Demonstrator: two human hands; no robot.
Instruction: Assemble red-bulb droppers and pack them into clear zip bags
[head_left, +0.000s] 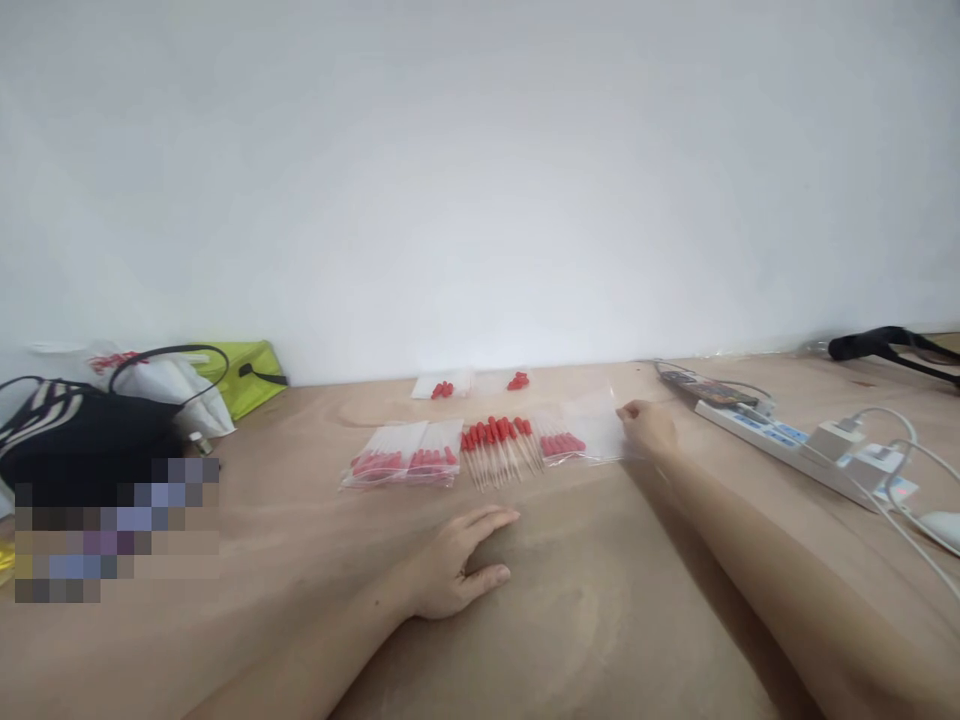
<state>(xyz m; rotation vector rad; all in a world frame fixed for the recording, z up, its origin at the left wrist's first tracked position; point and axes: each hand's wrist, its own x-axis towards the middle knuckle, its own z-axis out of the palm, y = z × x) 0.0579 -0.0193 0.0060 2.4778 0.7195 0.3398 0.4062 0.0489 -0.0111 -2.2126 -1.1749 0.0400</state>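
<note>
My right hand [649, 428] is at the right end of the row of bags, its fingers pinched at the edge of a clear plastic bag [606, 428]. My left hand [465, 562] lies on the table with thumb and fingers apart, holding nothing. Beyond it, a fanned pile of thin wooden sticks with red tips [501, 445] points toward me. Left of the pile lie two clear zip bags, one outer bag [382, 450] and one inner bag [435, 450], with red-ended contents. Just right of the sticks, another bag [562, 443] holds similar red-ended pieces.
Small red pieces sit in two groups near the wall, a left group [442, 390] and a right group [517, 380]. At right are a phone [709, 388], a power strip [784, 448] with chargers and white cables. A black bag [90, 440] and a lime-green bag [255, 375] stand at left.
</note>
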